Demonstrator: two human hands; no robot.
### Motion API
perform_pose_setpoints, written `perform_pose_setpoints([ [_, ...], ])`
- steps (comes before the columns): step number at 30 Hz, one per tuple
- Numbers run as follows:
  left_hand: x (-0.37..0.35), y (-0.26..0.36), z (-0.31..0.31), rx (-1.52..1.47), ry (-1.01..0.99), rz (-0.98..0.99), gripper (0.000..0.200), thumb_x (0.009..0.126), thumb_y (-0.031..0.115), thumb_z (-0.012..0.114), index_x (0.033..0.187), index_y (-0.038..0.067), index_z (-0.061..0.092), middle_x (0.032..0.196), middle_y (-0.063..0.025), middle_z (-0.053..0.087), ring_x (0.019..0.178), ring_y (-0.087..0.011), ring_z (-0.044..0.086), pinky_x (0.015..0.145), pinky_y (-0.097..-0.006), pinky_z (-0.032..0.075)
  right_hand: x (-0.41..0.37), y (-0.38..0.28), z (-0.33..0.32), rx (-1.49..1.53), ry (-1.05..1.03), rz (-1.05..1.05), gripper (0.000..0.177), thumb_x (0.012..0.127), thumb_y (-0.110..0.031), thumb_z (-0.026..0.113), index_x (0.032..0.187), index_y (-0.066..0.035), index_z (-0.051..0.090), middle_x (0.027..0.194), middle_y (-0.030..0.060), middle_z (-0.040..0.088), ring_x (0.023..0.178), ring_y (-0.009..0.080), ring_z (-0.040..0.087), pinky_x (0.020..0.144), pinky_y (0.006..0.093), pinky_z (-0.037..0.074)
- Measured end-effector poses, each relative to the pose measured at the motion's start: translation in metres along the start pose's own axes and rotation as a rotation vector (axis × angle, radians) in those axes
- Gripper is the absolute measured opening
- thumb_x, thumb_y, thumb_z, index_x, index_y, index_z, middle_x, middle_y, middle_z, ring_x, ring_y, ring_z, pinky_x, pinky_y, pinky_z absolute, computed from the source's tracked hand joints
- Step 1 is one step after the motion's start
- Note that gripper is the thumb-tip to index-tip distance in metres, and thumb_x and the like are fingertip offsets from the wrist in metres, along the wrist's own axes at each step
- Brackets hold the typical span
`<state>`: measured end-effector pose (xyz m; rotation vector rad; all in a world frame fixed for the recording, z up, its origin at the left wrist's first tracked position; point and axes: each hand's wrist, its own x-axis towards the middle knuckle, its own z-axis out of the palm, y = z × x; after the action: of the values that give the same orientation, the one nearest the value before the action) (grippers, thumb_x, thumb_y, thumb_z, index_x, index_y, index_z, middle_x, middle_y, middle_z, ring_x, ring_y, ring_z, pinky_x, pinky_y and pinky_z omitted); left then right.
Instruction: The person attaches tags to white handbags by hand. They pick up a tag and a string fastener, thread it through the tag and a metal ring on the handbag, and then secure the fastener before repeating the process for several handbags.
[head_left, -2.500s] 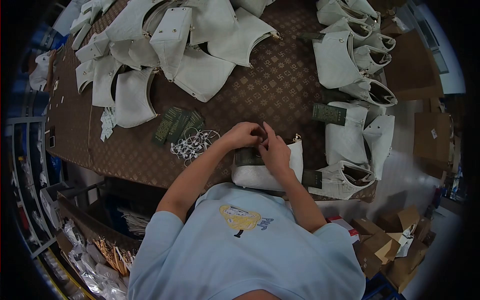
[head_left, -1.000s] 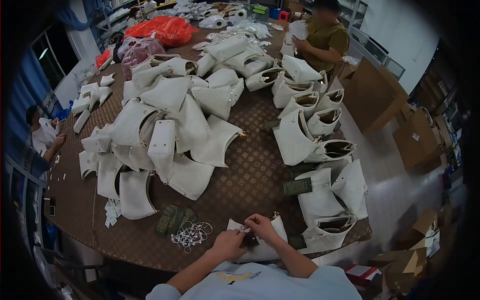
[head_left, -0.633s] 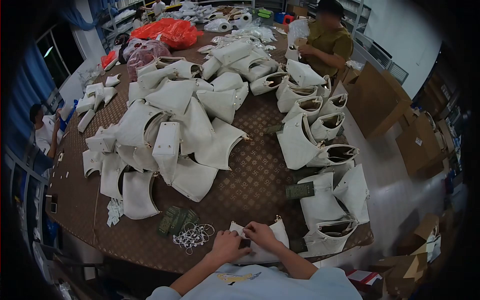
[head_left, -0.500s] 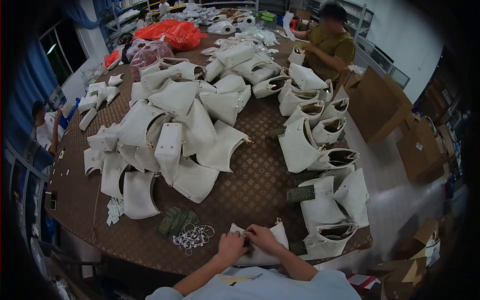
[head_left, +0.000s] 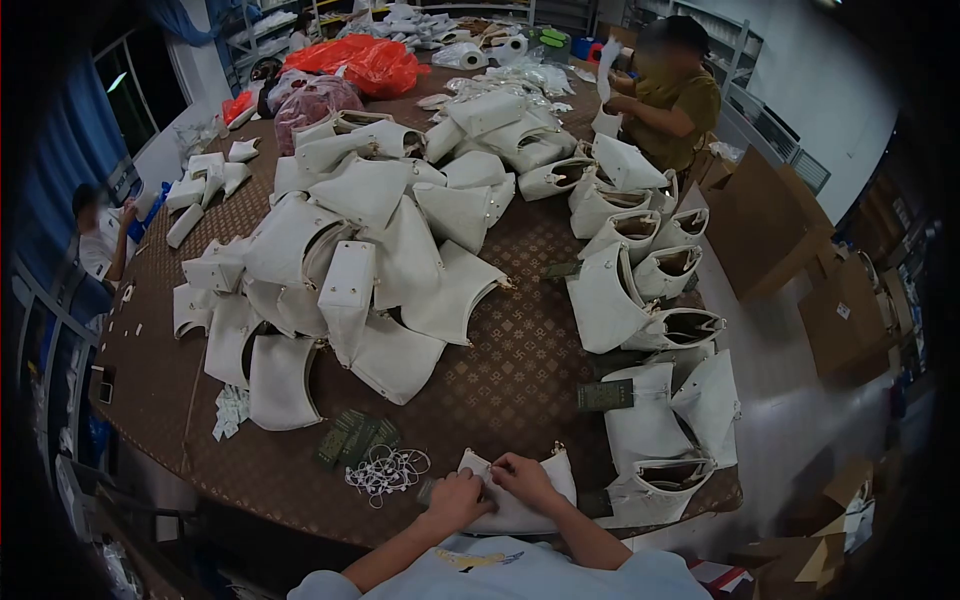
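A white bag [head_left: 545, 505] with gold-coloured hardware lies at the table's near edge, in front of my body. My left hand [head_left: 462, 498] rests at its left side, fingers bent, with a small dark green tag partly showing beside it. Close by on the right, my right hand [head_left: 522, 478] is over the bag's upper part, its fingers pinched together. Whatever lies between those fingers is too small to make out. Left of my hands are a tangle of white strings [head_left: 387, 474] and several dark green tags [head_left: 352, 438].
A large heap of white bags [head_left: 395, 250] covers the middle left. More white bags [head_left: 655, 410] stand along the right edge. One person [head_left: 670, 100] works at the far right, another [head_left: 98, 235] sits at the left. Cardboard boxes [head_left: 765, 215] stand right of the table [head_left: 510, 345].
The dark green tag has come into sight beside my left hand, which has shifted slightly left. The person at the far right has raised a white item. The whole view has shifted slightly.
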<state>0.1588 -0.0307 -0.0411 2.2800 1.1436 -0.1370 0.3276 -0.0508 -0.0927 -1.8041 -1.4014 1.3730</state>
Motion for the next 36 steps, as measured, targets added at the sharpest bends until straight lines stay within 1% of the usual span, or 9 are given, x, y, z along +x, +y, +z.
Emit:
perform_pose_setpoints([
  [2, -0.002, -0.001, -0.001, -0.038, -0.056, -0.116, 0.033, 0.07, 0.037, 0.066, 0.087, 0.009, 0.064, 0.097, -0.0104, 0.054, 0.093, -0.0289, 0.055, 0.075, -0.0407, 0.048, 0.0, -0.002, 0.0, 0.024, -0.022, 0.033, 0.025, 0.084, -0.028, 0.058, 0.094, -0.006, 0.061, 0.081, 0.0082, 0.066, 0.076, 0.0229, 0.063, 0.067, 0.0334, 0.048],
  [6, -0.011, -0.016, 0.005, -0.063, -0.102, -0.105, 0.032, 0.072, 0.036, 0.064, 0.091, 0.009, 0.064, 0.104, -0.0108, 0.052, 0.096, -0.0287, 0.054, 0.077, -0.0405, 0.048, 0.002, 0.0, 0.001, -0.004, -0.016, 0.017, 0.024, 0.084, -0.028, 0.058, 0.094, -0.006, 0.061, 0.081, 0.008, 0.066, 0.075, 0.0215, 0.064, 0.068, 0.0325, 0.048],
  [8, -0.018, -0.02, 0.004, -0.073, -0.079, 0.019, 0.028, 0.075, 0.03, 0.06, 0.094, 0.009, 0.064, 0.101, -0.0107, 0.054, 0.094, -0.0287, 0.055, 0.076, -0.0404, 0.048, 0.001, -0.005, -0.001, 0.009, -0.041, 0.066, 0.024, 0.084, -0.028, 0.058, 0.094, -0.006, 0.061, 0.081, 0.0075, 0.066, 0.075, 0.021, 0.064, 0.069, 0.0321, 0.048],
  [15, -0.009, -0.018, 0.001, -0.026, 0.086, -0.011, 0.024, 0.075, 0.018, 0.054, 0.095, 0.009, 0.065, 0.088, -0.0105, 0.061, 0.084, -0.0283, 0.06, 0.072, -0.039, 0.05, 0.003, -0.002, 0.001, 0.005, -0.021, 0.062, 0.023, 0.083, -0.026, 0.058, 0.094, -0.006, 0.061, 0.083, 0.0076, 0.067, 0.077, 0.0208, 0.064, 0.069, 0.0314, 0.048],
  [18, 0.001, -0.017, -0.017, -0.007, 0.032, -0.087, 0.024, 0.077, 0.018, 0.052, 0.096, 0.01, 0.065, 0.08, -0.0108, 0.064, 0.077, -0.0285, 0.062, 0.068, -0.0404, 0.05, 0.003, 0.002, 0.002, 0.041, -0.005, 0.004, 0.023, 0.085, -0.027, 0.057, 0.096, -0.007, 0.061, 0.079, 0.005, 0.066, 0.071, 0.0169, 0.063, 0.064, 0.0291, 0.048],
  [21, 0.012, -0.02, -0.04, -0.066, 0.048, -0.135, 0.021, 0.078, 0.017, 0.054, 0.094, 0.01, 0.066, 0.082, -0.0105, 0.066, 0.077, -0.0275, 0.063, 0.068, -0.039, 0.051, -0.002, -0.017, -0.006, 0.373, -0.039, 0.136, 0.023, 0.087, -0.029, 0.056, 0.097, -0.009, 0.059, 0.073, 0.0005, 0.061, 0.061, 0.0101, 0.057, 0.052, 0.0238, 0.044],
  [24, 0.029, -0.035, -0.046, -0.587, -0.064, -0.088, 0.022, 0.076, 0.017, 0.063, 0.094, 0.005, 0.065, 0.081, -0.0102, 0.067, 0.073, -0.0189, 0.065, 0.064, -0.0304, 0.05, -0.011, -0.037, -0.018, 0.557, -0.168, 0.218, 0.02, 0.088, -0.029, 0.056, 0.095, -0.011, 0.058, 0.07, -0.0033, 0.055, 0.054, 0.0042, 0.049, 0.044, 0.0184, 0.036],
  [30, 0.047, -0.052, -0.006, -1.143, -0.093, -0.15, 0.02, 0.079, 0.016, 0.065, 0.092, 0.0, 0.063, 0.079, -0.0034, 0.064, 0.07, -0.0099, 0.059, 0.061, -0.0239, 0.047, -0.01, -0.034, -0.017, 0.586, -0.294, 0.261, 0.018, 0.087, -0.029, 0.057, 0.092, -0.011, 0.057, 0.068, -0.0031, 0.055, 0.051, 0.0037, 0.047, 0.042, 0.0174, 0.033],
  [36, 0.044, -0.055, 0.028, -1.178, -0.012, -0.174, 0.019, 0.081, 0.015, 0.063, 0.095, 0.002, 0.063, 0.08, -0.0021, 0.063, 0.07, -0.0081, 0.056, 0.063, -0.023, 0.045, -0.004, -0.025, -0.007, 0.547, -0.3, 0.151, 0.017, 0.086, -0.025, 0.059, 0.092, -0.009, 0.058, 0.067, -0.0027, 0.055, 0.055, 0.0035, 0.049, 0.047, 0.0182, 0.037],
])
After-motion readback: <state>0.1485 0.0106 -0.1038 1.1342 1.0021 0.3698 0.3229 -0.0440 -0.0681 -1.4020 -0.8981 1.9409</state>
